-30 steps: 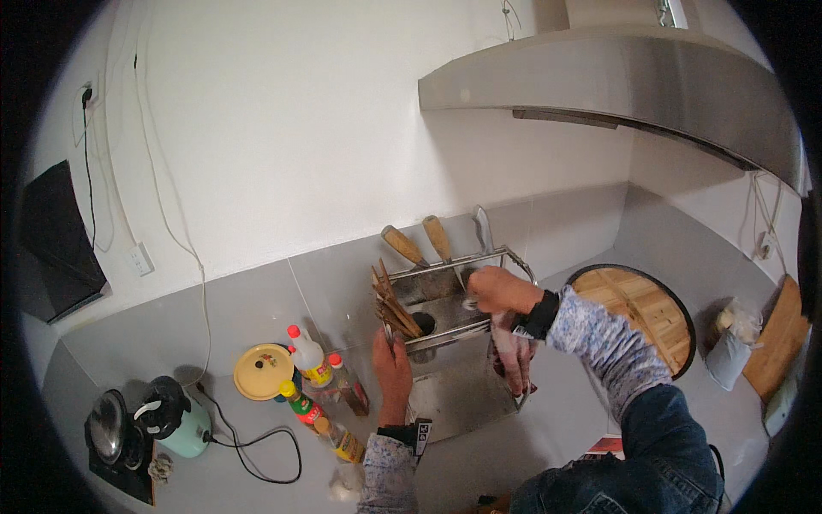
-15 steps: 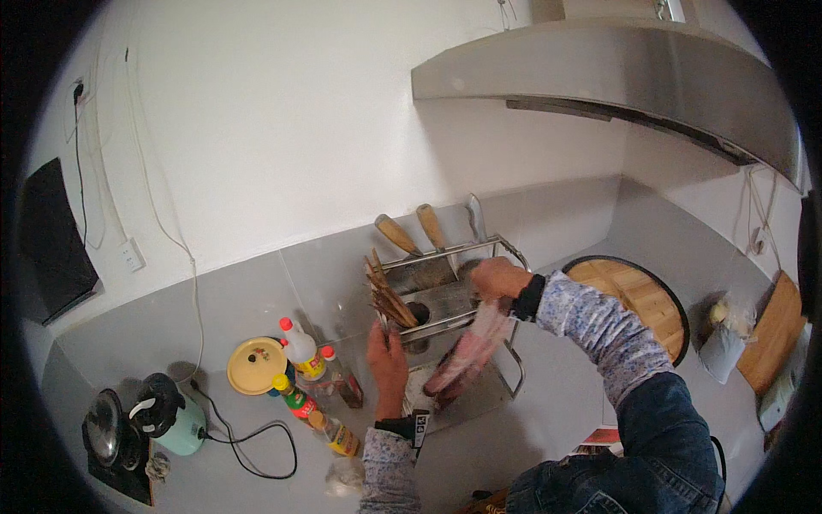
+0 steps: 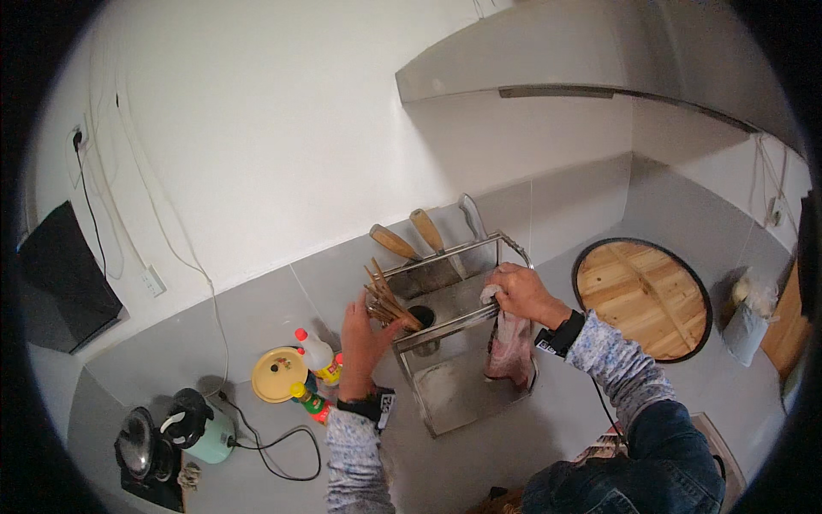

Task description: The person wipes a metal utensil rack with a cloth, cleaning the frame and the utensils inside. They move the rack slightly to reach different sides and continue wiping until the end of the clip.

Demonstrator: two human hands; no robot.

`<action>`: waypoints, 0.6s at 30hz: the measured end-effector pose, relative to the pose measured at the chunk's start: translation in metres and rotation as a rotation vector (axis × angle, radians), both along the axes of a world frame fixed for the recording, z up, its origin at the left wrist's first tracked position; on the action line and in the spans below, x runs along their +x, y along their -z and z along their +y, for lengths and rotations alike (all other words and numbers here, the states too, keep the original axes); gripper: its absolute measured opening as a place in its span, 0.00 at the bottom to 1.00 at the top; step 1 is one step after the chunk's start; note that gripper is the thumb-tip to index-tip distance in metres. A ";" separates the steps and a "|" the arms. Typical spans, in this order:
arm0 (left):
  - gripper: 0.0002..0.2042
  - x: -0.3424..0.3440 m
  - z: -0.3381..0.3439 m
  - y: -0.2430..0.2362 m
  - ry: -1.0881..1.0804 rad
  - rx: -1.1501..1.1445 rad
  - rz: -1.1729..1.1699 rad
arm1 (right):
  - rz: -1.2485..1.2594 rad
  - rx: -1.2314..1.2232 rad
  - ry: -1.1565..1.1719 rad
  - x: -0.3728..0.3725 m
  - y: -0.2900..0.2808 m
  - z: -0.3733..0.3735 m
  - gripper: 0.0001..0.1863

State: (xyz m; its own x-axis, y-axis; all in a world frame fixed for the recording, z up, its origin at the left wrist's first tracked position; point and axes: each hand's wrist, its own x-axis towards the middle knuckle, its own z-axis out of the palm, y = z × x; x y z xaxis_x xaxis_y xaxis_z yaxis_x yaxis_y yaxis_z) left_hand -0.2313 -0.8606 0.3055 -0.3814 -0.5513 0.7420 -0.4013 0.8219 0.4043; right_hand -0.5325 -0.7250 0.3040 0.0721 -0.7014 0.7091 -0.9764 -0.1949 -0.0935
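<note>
A metal kitchen rack (image 3: 458,426) stands on the counter near the wall, with wooden-handled knives (image 3: 425,230) upright along its back. Bundled in its left end, wooden chopsticks (image 3: 387,301) lean to the left. My left hand (image 3: 363,343) is beside these chopsticks, thumb and fingers spread apart; whether it touches them I cannot tell. My right hand (image 3: 524,295) is closed at the rack's right front rail, gripping a pinkish, stained cloth (image 3: 510,351). The cloth hangs down against the rack's right end, and a pale bunched bit shows at my fingertips.
Left of the rack stand sauce bottles (image 3: 318,355), a yellow lid (image 3: 278,374) and a mint-green electric pot (image 3: 210,435) with a looping black cord. A round wooden board (image 3: 646,300) lies to the right, near a plastic bag (image 3: 743,330). The range hood (image 3: 582,51) hangs above.
The cloth has gone from slanting across the rack's front to hanging at its right end, with my right hand. My left hand has opened beside the chopsticks. The view has shifted.
</note>
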 end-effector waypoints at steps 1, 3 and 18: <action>0.37 -0.003 -0.004 -0.011 0.000 -0.005 -0.067 | -0.018 0.015 0.008 0.000 0.000 0.001 0.12; 0.36 -0.010 -0.012 -0.029 0.012 -0.022 -0.190 | -0.033 -0.021 0.001 0.001 0.001 0.003 0.13; 0.29 -0.078 -0.039 -0.064 -0.085 -0.144 -0.434 | -0.136 -0.064 -0.308 0.033 -0.014 0.011 0.21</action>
State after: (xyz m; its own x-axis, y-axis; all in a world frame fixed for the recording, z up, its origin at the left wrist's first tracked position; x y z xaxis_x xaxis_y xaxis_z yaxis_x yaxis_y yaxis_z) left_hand -0.3095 -0.8997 0.3698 -0.6315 -0.4971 0.5950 -0.5763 0.8144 0.0688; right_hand -0.4993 -0.7144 0.3185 0.1754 -0.6155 0.7684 -0.8498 -0.4887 -0.1974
